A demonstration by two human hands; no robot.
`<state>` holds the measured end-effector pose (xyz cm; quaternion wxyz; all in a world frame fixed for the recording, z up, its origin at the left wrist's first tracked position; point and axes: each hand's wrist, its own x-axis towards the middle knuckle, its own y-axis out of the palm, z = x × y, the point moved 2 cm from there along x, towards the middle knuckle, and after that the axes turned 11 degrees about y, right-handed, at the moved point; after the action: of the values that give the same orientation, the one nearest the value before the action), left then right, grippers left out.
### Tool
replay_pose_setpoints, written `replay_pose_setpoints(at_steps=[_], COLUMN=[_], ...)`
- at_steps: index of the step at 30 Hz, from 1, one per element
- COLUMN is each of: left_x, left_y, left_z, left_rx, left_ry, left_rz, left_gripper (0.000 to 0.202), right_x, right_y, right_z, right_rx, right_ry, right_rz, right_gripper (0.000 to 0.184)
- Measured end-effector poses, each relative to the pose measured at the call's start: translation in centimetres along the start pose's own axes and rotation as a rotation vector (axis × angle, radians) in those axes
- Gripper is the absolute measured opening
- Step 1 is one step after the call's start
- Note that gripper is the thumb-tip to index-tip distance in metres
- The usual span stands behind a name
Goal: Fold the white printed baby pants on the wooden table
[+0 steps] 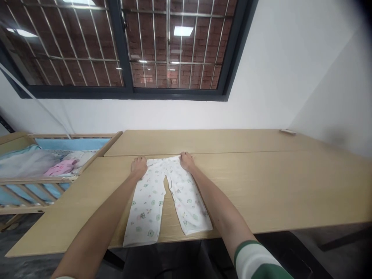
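Your right sleeve (pixel 257 263), white with a green stripe, is closest to the lens, and your bare forearms (pixel 100 221) run up from the bottom of the head cam view toward the middle. Your left hand (pixel 138 166) and right hand (pixel 186 161) are curled over the two top corners of the waistband on a pair of white baby pants (pixel 165 201) with a small green print. Honestly can't tell if you're pinching the fabric or just pressing down, but neither hand is spread wide. The pants lie flat on a light wood table (pixel 261 190), around 6 o'clock from the middle of the frame, with the legs pointing back toward you and the waistband right by the seam (pixel 232 152) between two table panels. Over at 9 o'clock, a wooden crib (pixel 52 179) sits just beside the table, with a pink garment (pixel 61 167) and a grey blanket (pixel 26 162) inside. Around 2 o'clock, a small white object (pixel 287 132) sits on the far table edge. At 12 o'clock, a dark-framed window (pixel 124 46) shows a brick wall (pixel 186 42) behind metal bars (pixel 167 46).
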<state>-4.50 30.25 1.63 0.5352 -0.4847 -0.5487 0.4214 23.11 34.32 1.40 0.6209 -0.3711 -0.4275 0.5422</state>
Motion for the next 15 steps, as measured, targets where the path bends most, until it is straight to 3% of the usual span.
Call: replay_pose_setpoints(at_steps=[5, 9, 12, 15], left_x=[0.4, -0.5, -1.9, -5.4], left_y=[-0.9, -3.1, -5.2, -6.9], left_z=[-0.9, -2.1, -4.7, -9.3], left_rx=[-0.014, -0.046, -0.073, -0.125], left_ry=[0.023, 0.059, 0.133, 0.304], left_rz=[-0.001, -0.026, -0.056, -0.015], left_gripper=[0.038, 0.033, 0.037, 0.035], right_x=[1.2, 1.8, 2.3, 2.7], right_y=[0.4, 0.4, 0.4, 0.3], right_z=[-0.6, -1.1, -1.4, -1.6], right_rx=[0.056, 0.131, 0.207, 0.293], right_ry=[0.035, 0.054, 0.083, 0.117], right_rz=[0.014, 0.040, 0.068, 0.097], right_gripper=[0.027, 0.019, 0.013, 0.007])
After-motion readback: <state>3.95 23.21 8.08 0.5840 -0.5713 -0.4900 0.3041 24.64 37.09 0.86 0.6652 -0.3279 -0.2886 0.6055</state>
